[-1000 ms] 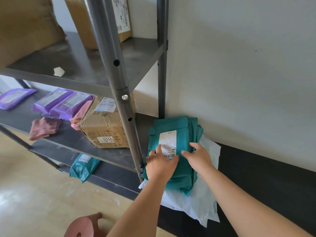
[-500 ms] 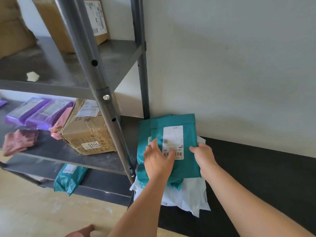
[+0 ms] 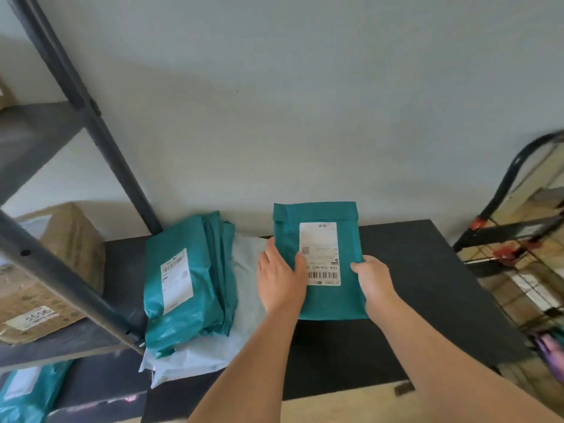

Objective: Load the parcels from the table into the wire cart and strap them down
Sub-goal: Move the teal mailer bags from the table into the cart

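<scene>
The left hand [image 3: 282, 279] and right hand [image 3: 374, 280] clasp opposite side edges of a teal parcel [image 3: 317, 213], label up, over the black table [image 3: 427, 288]. A stack of teal parcels [image 3: 183, 285] lies just left. At far right, blurred, stands what looks like the wire cart [image 3: 518, 254].

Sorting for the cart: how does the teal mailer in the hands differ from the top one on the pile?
The held teal plastic mailer is gripped by the left hand and right hand; the piled teal plastic mailer lies untouched. The held one looks flat, the piled one crumpled and bulging. Both carry white labels.
</scene>
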Tool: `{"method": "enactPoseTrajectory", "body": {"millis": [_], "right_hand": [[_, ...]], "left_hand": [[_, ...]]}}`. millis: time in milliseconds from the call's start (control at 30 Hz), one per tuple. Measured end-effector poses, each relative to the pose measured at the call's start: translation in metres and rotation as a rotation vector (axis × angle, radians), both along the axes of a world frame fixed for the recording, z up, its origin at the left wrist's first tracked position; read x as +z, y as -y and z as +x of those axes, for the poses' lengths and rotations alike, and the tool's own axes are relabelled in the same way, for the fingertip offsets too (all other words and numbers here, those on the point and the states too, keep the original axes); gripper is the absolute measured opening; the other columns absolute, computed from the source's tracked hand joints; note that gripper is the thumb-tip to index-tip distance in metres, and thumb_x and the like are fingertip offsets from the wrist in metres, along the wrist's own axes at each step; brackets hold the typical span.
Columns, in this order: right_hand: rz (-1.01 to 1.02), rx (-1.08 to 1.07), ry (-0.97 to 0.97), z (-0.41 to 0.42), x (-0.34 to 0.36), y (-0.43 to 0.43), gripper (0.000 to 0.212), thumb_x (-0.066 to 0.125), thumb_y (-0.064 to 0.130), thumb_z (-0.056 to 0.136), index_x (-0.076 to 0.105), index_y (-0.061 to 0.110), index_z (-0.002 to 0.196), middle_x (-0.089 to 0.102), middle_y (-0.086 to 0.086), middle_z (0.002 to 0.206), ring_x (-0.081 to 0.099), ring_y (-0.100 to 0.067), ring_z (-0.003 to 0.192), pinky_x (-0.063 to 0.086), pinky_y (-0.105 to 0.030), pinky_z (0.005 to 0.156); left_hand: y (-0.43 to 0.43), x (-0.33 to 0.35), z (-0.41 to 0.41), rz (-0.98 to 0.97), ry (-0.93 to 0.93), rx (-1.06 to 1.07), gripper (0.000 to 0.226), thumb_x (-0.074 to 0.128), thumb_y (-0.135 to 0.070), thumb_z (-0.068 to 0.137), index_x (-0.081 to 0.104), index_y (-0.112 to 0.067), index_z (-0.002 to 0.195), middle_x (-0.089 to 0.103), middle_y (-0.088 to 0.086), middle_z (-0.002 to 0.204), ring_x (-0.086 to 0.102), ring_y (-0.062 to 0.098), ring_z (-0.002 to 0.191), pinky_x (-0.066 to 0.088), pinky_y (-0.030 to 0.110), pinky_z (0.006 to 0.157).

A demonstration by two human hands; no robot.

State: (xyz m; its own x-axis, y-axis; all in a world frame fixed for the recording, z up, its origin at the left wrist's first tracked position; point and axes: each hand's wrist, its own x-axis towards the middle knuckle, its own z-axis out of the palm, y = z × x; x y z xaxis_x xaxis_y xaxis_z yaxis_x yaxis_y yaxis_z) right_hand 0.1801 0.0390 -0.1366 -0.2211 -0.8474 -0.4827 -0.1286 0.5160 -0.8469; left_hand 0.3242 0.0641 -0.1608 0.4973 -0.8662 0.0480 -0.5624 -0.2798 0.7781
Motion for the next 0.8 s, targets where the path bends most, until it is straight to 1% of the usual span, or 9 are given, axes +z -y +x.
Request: {"method": "enactPoseTrajectory", "body": {"millis": [67,167,233,300,367,467,567,700,800], "right_hand": [[0.014,-0.044,-0.018,-0.035,-0.002,-0.007,0.019,0.042,0.009,0.099,0.06,0.012,0.099,0.065,-0.009,0.099,0.062,-0.029,0.094,0.049,-0.043,0.082],[0.027,-0.09,-0.034,-0.088,-0.008,-0.021,0.017,0.042,0.011,0.1,0.059,0.012,0.098,0.065,-0.008,0.1,0.062,-0.028,0.096,0.048,-0.044,0.084],[0.044,-0.127,-0.038,-0.124,-0.011,-0.032,0.017,0.042,0.012,0.1,0.059,0.014,0.097,0.065,-0.007,0.101,0.061,-0.028,0.096,0.048,-0.044,0.086],[0.062,-0.178,-0.017,-0.16,-0.016,-0.044,0.017,0.044,0.011,0.1,0.059,0.017,0.096,0.065,-0.007,0.101,0.063,-0.028,0.095,0.05,-0.049,0.092],[0.079,-0.227,0.007,-0.199,-0.019,-0.058,0.019,0.045,0.01,0.098,0.061,0.019,0.094,0.067,-0.008,0.1,0.064,-0.03,0.095,0.05,-0.053,0.094],[0.096,-0.301,0.024,-0.257,-0.026,-0.079,0.022,0.047,0.006,0.094,0.064,0.02,0.09,0.068,-0.009,0.097,0.063,-0.032,0.097,0.049,-0.055,0.095],[0.121,-0.357,0.015,-0.314,-0.034,-0.099,0.022,0.047,0.004,0.094,0.063,0.019,0.096,0.066,-0.005,0.095,0.061,-0.031,0.099,0.048,-0.05,0.096],[0.148,-0.421,0.007,-0.386,-0.043,-0.126,0.024,0.048,0.002,0.093,0.063,0.021,0.09,0.066,-0.008,0.094,0.061,-0.03,0.095,0.049,-0.047,0.095],[0.162,-0.477,-0.007,-0.43,-0.044,-0.147,0.022,0.048,0.002,0.092,0.066,0.016,0.091,0.067,-0.009,0.093,0.06,-0.03,0.092,0.049,-0.043,0.088]], "left_hand": [[-0.003,0.0,-0.034,0.049,-0.105,-0.072,0.064,0.053,-0.043,0.094,0.025,-0.023,0.148,0.049,-0.001,0.138,0.055,0.021,0.118,0.048,0.039,0.092],[-0.008,-0.001,-0.085,0.156,-0.269,-0.142,0.072,0.056,-0.044,0.094,0.016,-0.026,0.151,0.054,-0.002,0.135,0.061,0.019,0.111,0.053,0.039,0.089],[-0.012,-0.004,-0.118,0.206,-0.343,-0.178,0.074,0.061,-0.041,0.093,0.017,-0.026,0.151,0.057,-0.003,0.131,0.06,0.013,0.1,0.054,0.034,0.083],[-0.016,-0.009,-0.151,0.235,-0.389,-0.212,0.071,0.065,-0.038,0.091,0.024,-0.027,0.148,0.058,-0.007,0.125,0.057,0.008,0.092,0.052,0.026,0.072],[-0.023,-0.015,-0.188,0.259,-0.407,-0.252,0.067,0.069,-0.035,0.089,0.03,-0.029,0.144,0.057,-0.013,0.116,0.056,0.003,0.086,0.046,0.016,0.061],[-0.034,-0.022,-0.244,0.296,-0.409,-0.318,0.065,0.071,-0.032,0.088,0.034,-0.028,0.141,0.052,-0.018,0.106,0.054,0.001,0.085,0.04,0.011,0.059],[-0.048,-0.029,-0.301,0.343,-0.398,-0.381,0.064,0.071,-0.029,0.087,0.037,-0.026,0.14,0.052,-0.019,0.103,0.052,-0.005,0.078,0.037,0.01,0.057],[-0.068,-0.038,-0.373,0.392,-0.39,-0.446,0.06,0.071,-0.028,0.088,0.039,-0.026,0.139,0.057,-0.017,0.11,0.051,-0.006,0.076,0.037,0.009,0.056],[-0.082,-0.042,-0.419,0.431,-0.384,-0.502,0.058,0.069,-0.025,0.089,0.04,-0.026,0.139,0.052,-0.021,0.1,0.049,-0.009,0.073,0.039,0.008,0.051]]}}
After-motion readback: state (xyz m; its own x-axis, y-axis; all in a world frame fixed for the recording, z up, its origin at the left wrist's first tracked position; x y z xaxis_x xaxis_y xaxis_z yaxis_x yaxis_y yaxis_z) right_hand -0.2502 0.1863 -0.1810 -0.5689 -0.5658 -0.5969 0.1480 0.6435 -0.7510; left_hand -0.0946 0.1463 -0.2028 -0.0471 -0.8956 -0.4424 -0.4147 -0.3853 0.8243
